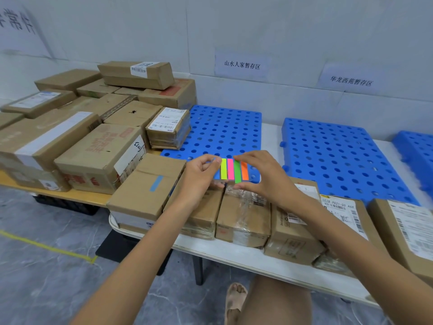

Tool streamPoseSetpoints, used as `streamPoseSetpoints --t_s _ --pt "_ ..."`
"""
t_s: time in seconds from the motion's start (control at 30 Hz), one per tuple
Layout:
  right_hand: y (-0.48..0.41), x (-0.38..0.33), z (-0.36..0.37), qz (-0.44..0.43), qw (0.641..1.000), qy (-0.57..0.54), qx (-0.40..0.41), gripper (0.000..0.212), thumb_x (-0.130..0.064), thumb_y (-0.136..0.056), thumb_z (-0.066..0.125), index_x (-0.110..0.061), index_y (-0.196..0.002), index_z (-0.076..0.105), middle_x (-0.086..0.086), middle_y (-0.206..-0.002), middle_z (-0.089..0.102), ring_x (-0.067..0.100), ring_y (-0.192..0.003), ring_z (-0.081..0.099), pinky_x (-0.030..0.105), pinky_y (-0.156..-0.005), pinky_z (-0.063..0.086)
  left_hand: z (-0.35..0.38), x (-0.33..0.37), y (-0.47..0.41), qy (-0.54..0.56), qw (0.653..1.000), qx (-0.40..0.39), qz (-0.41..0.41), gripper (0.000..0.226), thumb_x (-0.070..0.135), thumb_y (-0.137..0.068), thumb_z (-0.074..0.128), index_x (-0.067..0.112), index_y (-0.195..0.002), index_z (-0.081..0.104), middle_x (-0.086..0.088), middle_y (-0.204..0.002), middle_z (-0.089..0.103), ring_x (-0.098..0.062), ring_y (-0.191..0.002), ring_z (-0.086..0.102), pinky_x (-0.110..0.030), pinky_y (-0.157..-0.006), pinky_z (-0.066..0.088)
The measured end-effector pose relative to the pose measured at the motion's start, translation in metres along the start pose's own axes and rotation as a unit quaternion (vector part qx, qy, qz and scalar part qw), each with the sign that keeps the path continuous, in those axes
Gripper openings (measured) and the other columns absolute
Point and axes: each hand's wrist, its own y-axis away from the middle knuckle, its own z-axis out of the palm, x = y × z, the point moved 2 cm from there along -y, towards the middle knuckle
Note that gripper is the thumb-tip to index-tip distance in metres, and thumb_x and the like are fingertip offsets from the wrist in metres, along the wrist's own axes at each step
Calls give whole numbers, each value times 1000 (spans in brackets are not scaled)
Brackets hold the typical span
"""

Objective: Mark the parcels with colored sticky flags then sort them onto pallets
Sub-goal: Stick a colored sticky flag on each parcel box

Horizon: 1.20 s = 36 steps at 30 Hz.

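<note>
You get bright, even, cool light from overhead, with no hard shadows; only soft shade sits under the counter (234,255) and between the boxes. Your wide lens bends straight lines near the edges, so the wall (304,31) seams curve and your forearms stretch large at the bottom. Faint glare shows on the clear wrap (246,200) of one parcel. The centre is sharp; the far left wall lettering (17,19) looks soft and smeared.

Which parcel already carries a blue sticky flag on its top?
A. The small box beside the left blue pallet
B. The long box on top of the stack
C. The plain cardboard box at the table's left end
C: a blue flag lies on the plain cardboard box.
</note>
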Motion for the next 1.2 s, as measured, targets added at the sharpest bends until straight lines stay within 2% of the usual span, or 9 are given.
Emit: streamPoseSetpoints --t_s 0.37,0.47,0.63,0.77,0.87,0.97,1.03,1.13,1.2 --pt "5 -1 2 9 997 -73 14 61 -51 -74 63 -26 -129 52 -7 -120 55 9 -110 45 8 -88 31 0 -1 -1 8 1000 4 -10 12 22 -94 54 12 -92 61 4 -64 70 -12 -44 62 -20 -50 53" --pt "5 -2 2 32 993 -112 22 51 -43 -79 65 -26 -125 55 -10 -115 56 3 -104 49 9 -85 37 0 0 -1 10 1000 3 -9 12 22 -94 55 13 -92 62 4 -65 70 -13 -45 62 -21 -50 54" --pt "1 -5 4 83 974 -203 62 31 -19 -79 72 -25 -108 61 -4 -108 60 10 -79 56 18 -71 49 0 1 1 20 1000 -1 -10 12 21 -94 55 12 -91 62 3 -63 70 -12 -44 61 -21 -48 53" --pt "-3 -7 3 107 961 -246 67 25 -16 -78 73 -21 -101 64 0 -100 63 18 -67 58 26 -69 54 0 2 3 11 1000 -10 2 14 25 -94 55 13 -90 63 3 -63 68 -12 -44 59 -21 -50 51" --pt "-5 -10 0 106 953 -272 81 23 -15 -77 74 -24 -96 65 1 -94 63 20 -64 57 33 -70 55 3 5 4 38 999 -25 -2 29 28 -93 56 -1 -92 58 -2 -67 64 -16 -50 58 -20 -47 47" --pt "-8 -10 -5 101 951 -265 122 23 -18 -78 73 -25 -99 67 3 -92 63 20 -70 57 38 -72 54 16 9 2 74 993 -79 -36 21 22 -92 57 2 -97 60 -3 -73 64 -14 -58 59 -20 -48 48" --pt "-11 -7 -9 78 961 -213 158 24 -19 -80 71 -21 -104 68 0 -95 61 15 -78 58 30 -74 52 26 12 -3 90 990 -97 -38 11 15 -93 54 7 -97 62 -1 -73 64 -12 -58 59 -19 -49 49" --pt "-14 2 -12 28 981 -80 177 30 -22 -84 67 -15 -112 67 3 -113 59 13 -101 55 14 -84 41 33 12 -15 127 987 -90 -43 11 12 -94 53 8 -92 63 -4 -75 63 -11 -58 59 -19 -49 49" --pt "-14 10 -12 16 989 -19 143 39 -29 -84 64 -16 -120 63 5 -126 56 18 -111 50 18 -92 36 36 8 -21 155 982 -87 -60 12 12 -94 53 9 -88 63 -3 -72 64 -12 -57 58 -20 -48 48"
